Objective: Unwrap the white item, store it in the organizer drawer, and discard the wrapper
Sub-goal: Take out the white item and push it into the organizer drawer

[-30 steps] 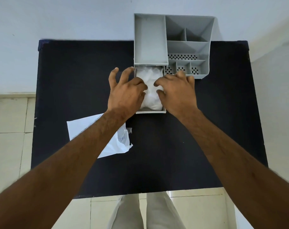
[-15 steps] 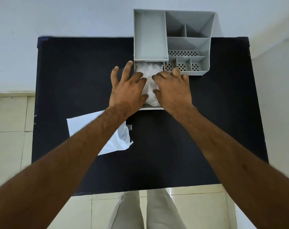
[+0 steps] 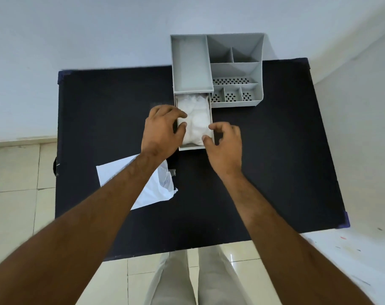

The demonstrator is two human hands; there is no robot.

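Observation:
The white item (image 3: 197, 119), soft and crumpled, lies inside the pulled-out drawer (image 3: 191, 147) of the grey organizer (image 3: 235, 69). My left hand (image 3: 163, 130) rests at the drawer's left wall, its fingertips touching the item's left side. My right hand (image 3: 225, 142) hovers at the drawer's right front corner with curled, parted fingers that hold nothing. The white plastic wrapper (image 3: 152, 188) lies flat on the black table, partly under my left forearm.
The black table (image 3: 275, 161) stands against a pale wall, with the organizer at its back edge. Tiled floor lies to the left and front. My light trousers show below the table's front edge.
Both hands have drawn back from on top of the white item toward the drawer's sides and front, so more of the item shows. The camera view has shifted a little.

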